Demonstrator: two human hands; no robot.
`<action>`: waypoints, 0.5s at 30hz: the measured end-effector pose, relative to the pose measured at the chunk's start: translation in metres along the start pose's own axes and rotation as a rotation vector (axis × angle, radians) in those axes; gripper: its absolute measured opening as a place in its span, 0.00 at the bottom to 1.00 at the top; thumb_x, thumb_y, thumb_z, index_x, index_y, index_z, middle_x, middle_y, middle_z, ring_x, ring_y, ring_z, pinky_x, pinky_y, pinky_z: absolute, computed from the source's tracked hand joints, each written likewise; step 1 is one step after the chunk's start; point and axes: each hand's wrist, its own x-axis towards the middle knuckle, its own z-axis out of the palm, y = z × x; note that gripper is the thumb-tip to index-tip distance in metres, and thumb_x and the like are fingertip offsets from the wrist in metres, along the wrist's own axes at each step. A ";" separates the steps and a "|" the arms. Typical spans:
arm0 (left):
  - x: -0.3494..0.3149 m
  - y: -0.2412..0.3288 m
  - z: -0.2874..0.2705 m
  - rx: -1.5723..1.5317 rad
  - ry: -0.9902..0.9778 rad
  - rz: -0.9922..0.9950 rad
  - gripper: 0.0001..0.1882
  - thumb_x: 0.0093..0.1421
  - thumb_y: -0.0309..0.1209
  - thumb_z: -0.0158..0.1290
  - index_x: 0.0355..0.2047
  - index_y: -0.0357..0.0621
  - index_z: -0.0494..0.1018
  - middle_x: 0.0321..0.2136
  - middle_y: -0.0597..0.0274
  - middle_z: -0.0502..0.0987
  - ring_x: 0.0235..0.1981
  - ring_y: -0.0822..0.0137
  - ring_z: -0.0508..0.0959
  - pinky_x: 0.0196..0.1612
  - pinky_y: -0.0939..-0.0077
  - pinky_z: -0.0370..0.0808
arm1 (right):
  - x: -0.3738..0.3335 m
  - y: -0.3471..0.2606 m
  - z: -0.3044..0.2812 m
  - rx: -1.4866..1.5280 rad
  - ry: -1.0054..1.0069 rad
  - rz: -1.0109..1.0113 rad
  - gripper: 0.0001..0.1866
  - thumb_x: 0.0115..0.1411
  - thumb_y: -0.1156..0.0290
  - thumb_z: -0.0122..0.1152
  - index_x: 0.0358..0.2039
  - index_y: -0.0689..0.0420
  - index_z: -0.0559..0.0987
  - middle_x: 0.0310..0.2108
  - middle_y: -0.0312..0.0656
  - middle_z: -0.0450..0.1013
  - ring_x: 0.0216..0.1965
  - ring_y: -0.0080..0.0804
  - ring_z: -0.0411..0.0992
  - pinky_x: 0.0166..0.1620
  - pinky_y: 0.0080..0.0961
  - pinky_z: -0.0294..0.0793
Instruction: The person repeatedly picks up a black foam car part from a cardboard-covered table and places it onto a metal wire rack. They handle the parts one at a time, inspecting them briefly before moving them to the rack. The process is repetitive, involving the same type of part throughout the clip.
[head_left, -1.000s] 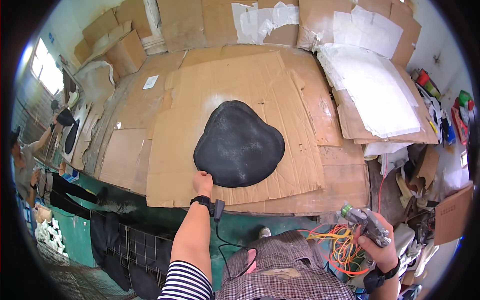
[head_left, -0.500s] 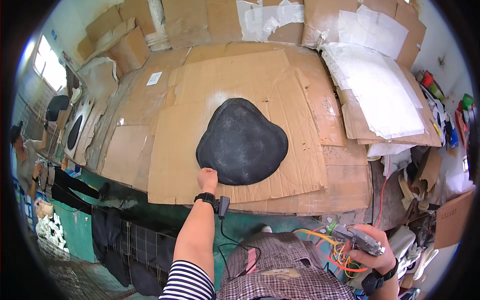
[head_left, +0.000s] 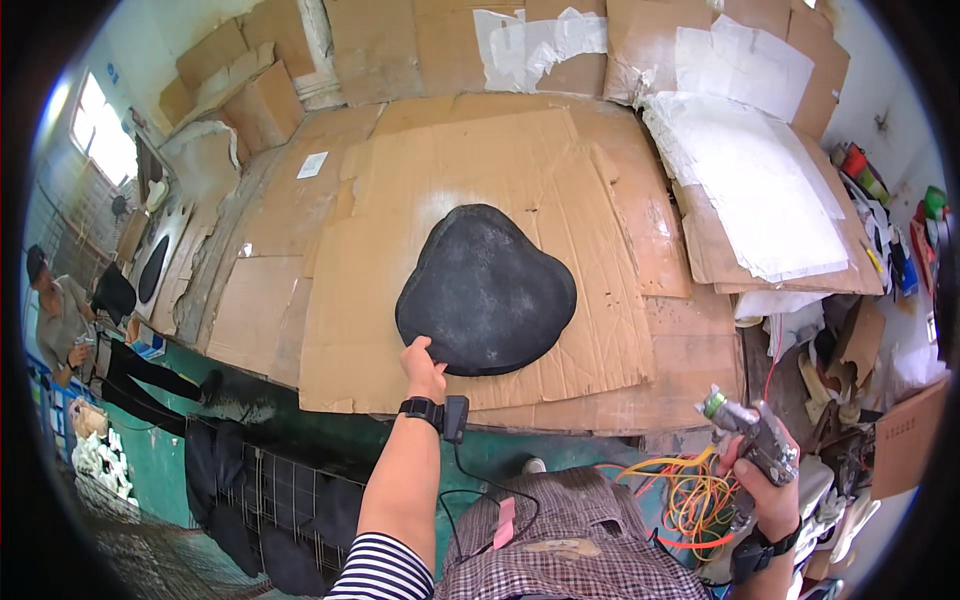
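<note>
Touching a black pad (head_left: 487, 290) — left hand (head_left: 424, 372), fingers half-curled, grip unclear — right hand (head_left: 772, 490) wraps a spray gun (head_left: 766, 445).

A pad (head_left: 490, 290) lies on cardboard (head_left: 350, 330) atop the worktop (head_left: 690, 440), paper (head_left: 750, 190) to its right; nearer, hoses (head_left: 700, 495), seemingly on the floor (head_left: 155, 455).

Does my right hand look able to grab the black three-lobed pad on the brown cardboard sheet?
Probably not freely: the right hand is wrapped around a grey, green-tipped metallic spray gun. Otherwise the way seems open, since nothing covers the right edge of the black three-lobed pad.
</note>
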 end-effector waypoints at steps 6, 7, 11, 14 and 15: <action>0.031 -0.024 -0.016 0.030 -0.001 0.002 0.13 0.49 0.18 0.47 0.37 0.41 0.66 0.29 0.60 0.69 0.28 0.63 0.71 0.36 0.58 0.74 | -0.018 0.010 -0.022 -0.074 -0.255 0.154 0.32 0.47 0.81 0.66 0.54 0.65 0.67 0.31 0.43 0.75 0.33 0.27 0.74 0.38 0.24 0.74; 0.033 -0.023 -0.015 0.041 -0.014 -0.003 0.13 0.49 0.17 0.47 0.36 0.42 0.65 0.29 0.60 0.69 0.27 0.63 0.71 0.36 0.58 0.75 | -0.016 0.010 -0.017 -0.042 -0.259 0.138 0.31 0.47 0.81 0.66 0.54 0.65 0.67 0.32 0.43 0.74 0.33 0.27 0.74 0.38 0.24 0.74; 0.023 -0.004 0.005 -0.026 -0.213 -0.089 0.13 0.50 0.15 0.45 0.35 0.43 0.63 0.28 0.59 0.69 0.27 0.60 0.73 0.35 0.56 0.78 | -0.002 0.015 0.000 0.061 -0.160 0.057 0.31 0.49 0.78 0.67 0.55 0.65 0.66 0.33 0.43 0.74 0.35 0.29 0.74 0.38 0.25 0.73; -0.009 0.038 0.044 -0.142 -0.482 0.002 0.16 0.52 0.12 0.45 0.38 0.44 0.60 0.29 0.58 0.71 0.30 0.58 0.75 0.37 0.54 0.79 | 0.006 0.019 0.006 0.075 -0.158 0.035 0.32 0.49 0.78 0.66 0.56 0.64 0.65 0.34 0.42 0.73 0.36 0.29 0.73 0.41 0.25 0.72; -0.009 0.051 0.054 -0.196 -0.551 0.027 0.16 0.51 0.12 0.45 0.39 0.44 0.61 0.30 0.58 0.72 0.31 0.59 0.75 0.37 0.54 0.79 | 0.006 0.021 0.004 0.033 -0.188 0.061 0.32 0.50 0.78 0.66 0.56 0.64 0.65 0.34 0.42 0.73 0.37 0.28 0.73 0.42 0.25 0.72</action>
